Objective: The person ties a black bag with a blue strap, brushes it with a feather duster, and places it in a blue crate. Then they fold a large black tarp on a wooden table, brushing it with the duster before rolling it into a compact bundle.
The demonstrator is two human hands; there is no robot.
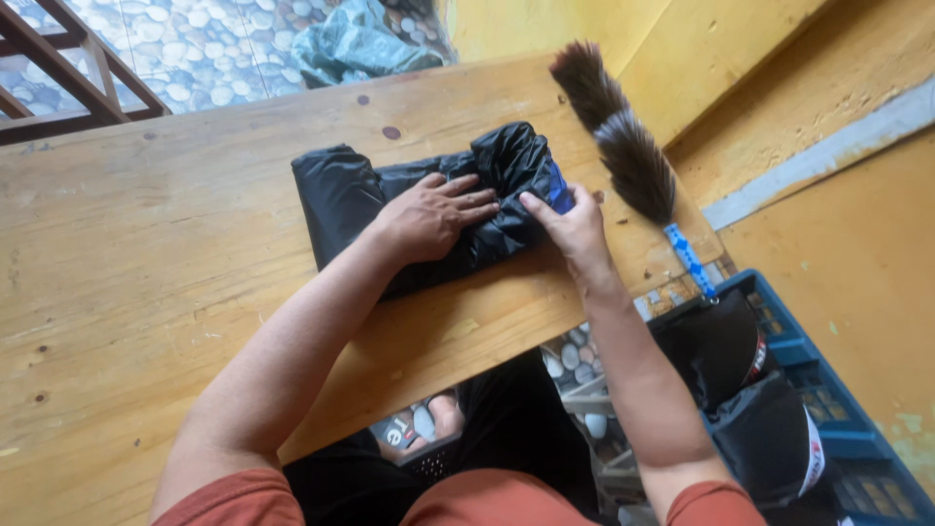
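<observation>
Left hand (438, 212) lies flat, fingers spread, pressing a black garment (429, 209) on the wooden table (146, 292). Right hand (570, 222) pinches its edge by a blue patch. I note shiny, crinkled fabric, apparently folded into 1 bundle. Feather duster (623, 146) lies just beside.

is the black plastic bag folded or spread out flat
Folded: the black plastic bag lies bunched in a narrow layered strip on the wooden table, pressed by the left hand and right hand.
</observation>
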